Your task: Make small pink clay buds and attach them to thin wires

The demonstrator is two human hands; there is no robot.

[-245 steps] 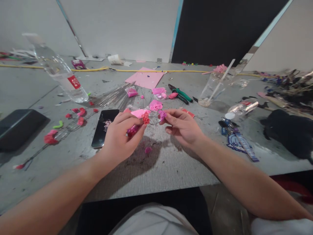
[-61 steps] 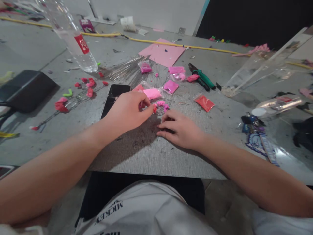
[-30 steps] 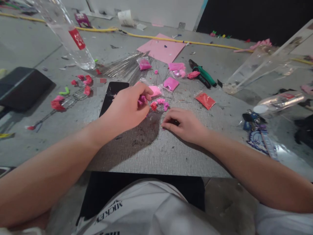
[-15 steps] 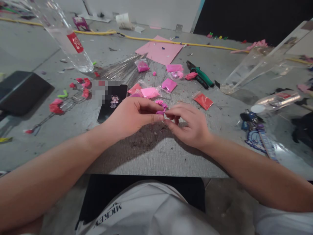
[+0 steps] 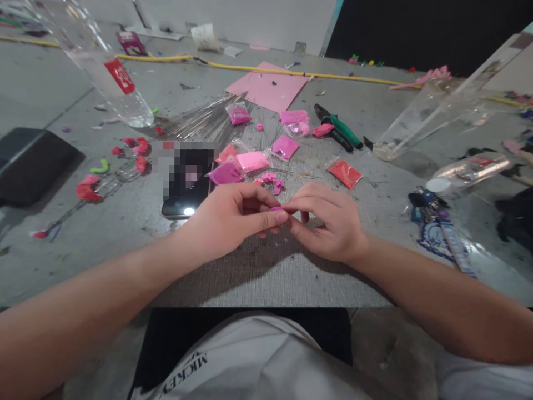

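My left hand (image 5: 233,222) and my right hand (image 5: 328,219) meet fingertip to fingertip above the grey mat (image 5: 266,266). Between them they pinch a small purple clay piece (image 5: 276,209). Just beyond the hands lies a small cluster of pink and purple clay flowers (image 5: 268,180) on thin wire. Several small bags of pink and purple clay (image 5: 245,164) lie behind it, beside a black phone (image 5: 187,186) lying flat.
A clear water bottle (image 5: 104,78) stands at the left, with red clay flowers (image 5: 125,158) on wire near it. Green-handled pliers (image 5: 339,128), a red bag (image 5: 345,173), pink paper (image 5: 266,89), a plastic cup (image 5: 420,122), keys (image 5: 428,211) and a black box (image 5: 29,164) surround the mat.
My left hand left the clay bags and came back toward me. My right hand lifted off the mat. Both now pinch the purple piece together.
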